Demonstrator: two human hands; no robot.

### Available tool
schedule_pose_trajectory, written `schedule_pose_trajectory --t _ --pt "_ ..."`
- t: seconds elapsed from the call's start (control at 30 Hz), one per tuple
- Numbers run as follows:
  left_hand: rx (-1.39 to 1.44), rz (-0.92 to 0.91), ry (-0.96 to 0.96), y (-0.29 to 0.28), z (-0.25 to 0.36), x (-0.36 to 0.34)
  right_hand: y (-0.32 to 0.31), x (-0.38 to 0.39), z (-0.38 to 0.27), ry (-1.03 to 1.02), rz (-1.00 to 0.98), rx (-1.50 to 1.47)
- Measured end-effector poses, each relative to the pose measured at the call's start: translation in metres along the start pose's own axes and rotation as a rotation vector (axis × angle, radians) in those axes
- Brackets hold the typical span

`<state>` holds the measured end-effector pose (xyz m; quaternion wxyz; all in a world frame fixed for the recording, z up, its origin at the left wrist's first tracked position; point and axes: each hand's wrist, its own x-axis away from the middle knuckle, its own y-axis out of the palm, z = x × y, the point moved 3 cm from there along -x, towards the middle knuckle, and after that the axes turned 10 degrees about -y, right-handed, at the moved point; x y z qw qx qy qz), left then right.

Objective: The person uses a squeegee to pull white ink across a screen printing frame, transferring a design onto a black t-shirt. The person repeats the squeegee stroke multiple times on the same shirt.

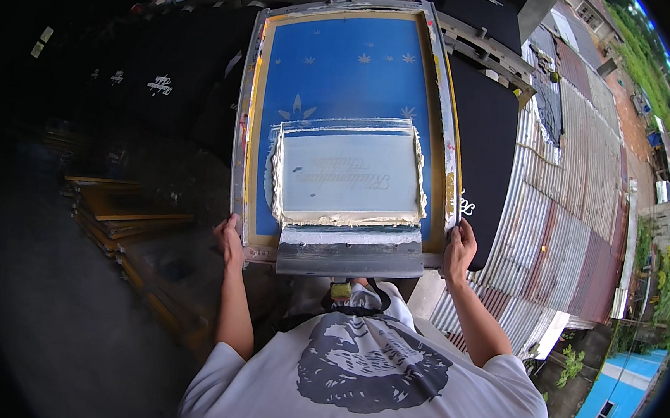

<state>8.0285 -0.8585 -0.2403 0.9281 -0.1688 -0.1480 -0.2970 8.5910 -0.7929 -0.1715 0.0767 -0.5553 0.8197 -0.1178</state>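
Note:
A silk-screen printing frame (447, 131) with blue mesh (337, 62) lies in front of me. My left hand (229, 240) is closed around its near left corner, and my right hand (460, 251) grips the near right side. White ink (279, 170) forms a thick ridge around a pale rectangle on the mesh, where faint mirrored lettering shows. A wide grey squeegee (349, 263), its blade edge coated with white ink, rests across the near end of the screen between my hands. Neither hand touches it.
Black fabric with white print (474, 164) lies under and right of the frame; more printed black pieces (159, 84) extend leftward. Wooden-edged frames (133, 210) are stacked low at left. A metal rail (486, 45) runs behind. Corrugated roofs (561, 194) lie outside, right.

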Motion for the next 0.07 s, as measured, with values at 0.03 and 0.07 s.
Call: schedule_pose_trajectory --t 0.03,0.07 --pt "-0.02 0.012 -0.02 -0.003 -0.014 -0.002 -0.001 -0.002 0.001 -0.029 0.008 -0.018" --pt "0.03 0.019 -0.007 -0.005 -0.027 -0.001 -0.004 -0.004 0.001 0.013 -0.061 -0.051"
